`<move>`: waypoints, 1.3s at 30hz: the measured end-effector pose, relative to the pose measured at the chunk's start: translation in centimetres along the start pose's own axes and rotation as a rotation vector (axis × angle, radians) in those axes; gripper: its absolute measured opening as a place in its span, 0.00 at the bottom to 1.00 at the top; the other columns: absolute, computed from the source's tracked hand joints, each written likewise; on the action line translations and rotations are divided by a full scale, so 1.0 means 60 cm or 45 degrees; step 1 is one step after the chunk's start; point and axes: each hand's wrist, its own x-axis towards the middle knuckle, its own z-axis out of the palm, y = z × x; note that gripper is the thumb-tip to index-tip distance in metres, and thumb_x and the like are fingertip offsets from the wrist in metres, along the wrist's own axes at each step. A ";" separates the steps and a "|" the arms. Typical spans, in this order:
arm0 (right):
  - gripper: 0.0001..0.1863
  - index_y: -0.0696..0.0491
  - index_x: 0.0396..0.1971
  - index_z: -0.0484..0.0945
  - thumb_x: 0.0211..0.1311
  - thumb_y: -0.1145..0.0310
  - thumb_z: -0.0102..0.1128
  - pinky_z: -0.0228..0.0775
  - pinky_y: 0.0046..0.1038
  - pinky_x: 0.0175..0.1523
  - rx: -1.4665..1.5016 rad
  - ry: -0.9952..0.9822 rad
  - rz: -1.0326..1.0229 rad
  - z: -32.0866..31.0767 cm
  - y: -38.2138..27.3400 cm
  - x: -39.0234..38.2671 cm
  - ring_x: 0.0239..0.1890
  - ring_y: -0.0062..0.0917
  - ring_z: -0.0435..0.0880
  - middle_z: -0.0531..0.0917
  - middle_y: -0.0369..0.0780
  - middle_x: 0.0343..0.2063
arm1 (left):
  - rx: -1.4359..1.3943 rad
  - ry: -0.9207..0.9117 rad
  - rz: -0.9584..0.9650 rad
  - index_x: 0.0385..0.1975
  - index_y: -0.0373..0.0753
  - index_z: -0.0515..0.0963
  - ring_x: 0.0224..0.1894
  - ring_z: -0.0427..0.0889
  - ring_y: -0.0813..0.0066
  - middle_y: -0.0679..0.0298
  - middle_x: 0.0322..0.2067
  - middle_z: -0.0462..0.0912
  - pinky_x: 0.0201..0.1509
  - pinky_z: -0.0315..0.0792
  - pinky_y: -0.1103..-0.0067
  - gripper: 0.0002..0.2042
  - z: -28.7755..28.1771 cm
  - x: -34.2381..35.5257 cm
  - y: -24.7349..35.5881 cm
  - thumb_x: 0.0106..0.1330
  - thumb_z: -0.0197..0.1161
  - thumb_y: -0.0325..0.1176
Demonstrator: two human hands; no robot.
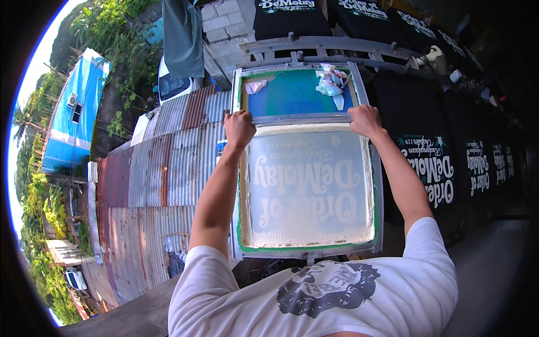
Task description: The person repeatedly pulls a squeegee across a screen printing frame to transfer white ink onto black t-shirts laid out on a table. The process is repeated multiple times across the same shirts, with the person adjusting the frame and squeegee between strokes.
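Note:
Before me lies a screen-printing frame (377, 224) with a metal rim and green edging. White ink coats its mesh (303, 230), and pale lettering shows through, upside down from where I stand. A long metal-handled squeegee (303, 118) lies across the frame at the far edge of the white area. My left hand (240, 128) is closed round its left end, my right hand (366, 120) round its right end. Both arms reach forward, nearly straight. Beyond the squeegee, the blue-green part of the screen (286, 92) carries a crumpled, stained rag (331, 84) and a small pinkish scrap (256, 86).
Black printed shirts (429, 163) lie in a row on the right, with more black shirts (292, 19) at the back. A metal rail (337, 45) runs behind the frame. Corrugated roofing (163, 163) and a blue building (76, 118) show outside on the left.

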 end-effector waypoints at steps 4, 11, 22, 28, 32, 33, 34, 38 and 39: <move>0.12 0.49 0.30 0.89 0.45 0.73 0.59 0.78 0.48 0.44 -0.023 -0.082 0.023 0.023 -0.002 0.012 0.38 0.49 0.87 0.87 0.50 0.29 | 0.061 -0.022 -0.005 0.24 0.38 0.81 0.36 0.85 0.53 0.56 0.30 0.85 0.48 0.72 0.64 0.05 0.029 -0.004 -0.013 0.47 0.61 0.25; 0.12 0.48 0.28 0.88 0.43 0.72 0.59 0.79 0.47 0.43 -0.014 -0.053 0.061 0.037 -0.020 -0.093 0.37 0.48 0.88 0.87 0.50 0.28 | -0.032 0.055 -0.027 0.21 0.39 0.79 0.32 0.81 0.57 0.59 0.27 0.82 0.42 0.65 0.67 0.06 0.019 -0.123 0.022 0.43 0.64 0.21; 0.11 0.49 0.28 0.85 0.41 0.74 0.60 0.78 0.39 0.39 0.159 0.017 -0.014 0.047 -0.099 -0.450 0.36 0.37 0.89 0.88 0.39 0.29 | -0.115 0.111 -0.064 0.21 0.41 0.75 0.32 0.79 0.59 0.62 0.24 0.76 0.40 0.66 0.66 0.10 -0.079 -0.484 0.115 0.37 0.66 0.21; 0.12 0.52 0.33 0.85 0.45 0.75 0.62 0.80 0.36 0.45 0.172 0.268 -0.103 0.074 -0.139 -0.639 0.39 0.34 0.90 0.89 0.39 0.34 | -0.156 0.125 -0.014 0.29 0.43 0.79 0.36 0.81 0.62 0.65 0.31 0.80 0.43 0.67 0.66 0.16 -0.117 -0.663 0.154 0.35 0.71 0.26; 0.11 0.54 0.35 0.85 0.49 0.76 0.61 0.80 0.35 0.47 0.125 0.405 -0.183 0.074 -0.154 -0.660 0.41 0.34 0.90 0.89 0.41 0.37 | -0.121 0.126 0.097 0.33 0.43 0.81 0.41 0.82 0.64 0.66 0.35 0.82 0.45 0.69 0.65 0.15 -0.120 -0.689 0.146 0.41 0.70 0.28; 0.11 0.54 0.35 0.85 0.49 0.77 0.61 0.80 0.35 0.47 0.110 0.418 -0.200 0.072 -0.155 -0.661 0.41 0.34 0.90 0.89 0.41 0.37 | -0.114 0.115 0.119 0.33 0.43 0.81 0.41 0.82 0.64 0.66 0.35 0.82 0.46 0.69 0.65 0.14 -0.122 -0.688 0.145 0.43 0.70 0.29; 0.11 0.54 0.34 0.85 0.48 0.77 0.61 0.80 0.35 0.46 0.125 0.385 -0.191 0.070 -0.154 -0.656 0.40 0.35 0.90 0.89 0.41 0.36 | -0.163 0.085 0.118 0.34 0.43 0.81 0.41 0.81 0.63 0.64 0.35 0.81 0.46 0.69 0.64 0.19 -0.121 -0.680 0.139 0.36 0.71 0.26; 0.13 0.54 0.31 0.84 0.42 0.79 0.60 0.79 0.37 0.41 0.193 0.178 -0.146 0.040 -0.136 -0.603 0.36 0.37 0.89 0.89 0.42 0.33 | -0.191 -0.012 0.131 0.29 0.42 0.80 0.37 0.80 0.59 0.63 0.29 0.79 0.44 0.69 0.66 0.17 -0.146 -0.607 0.140 0.34 0.68 0.23; 0.14 0.54 0.31 0.84 0.40 0.80 0.60 0.78 0.38 0.40 0.213 0.111 -0.137 0.030 -0.135 -0.597 0.36 0.38 0.89 0.89 0.43 0.32 | -0.179 -0.001 0.102 0.28 0.42 0.79 0.36 0.80 0.59 0.63 0.29 0.79 0.44 0.69 0.66 0.16 -0.153 -0.610 0.144 0.34 0.67 0.23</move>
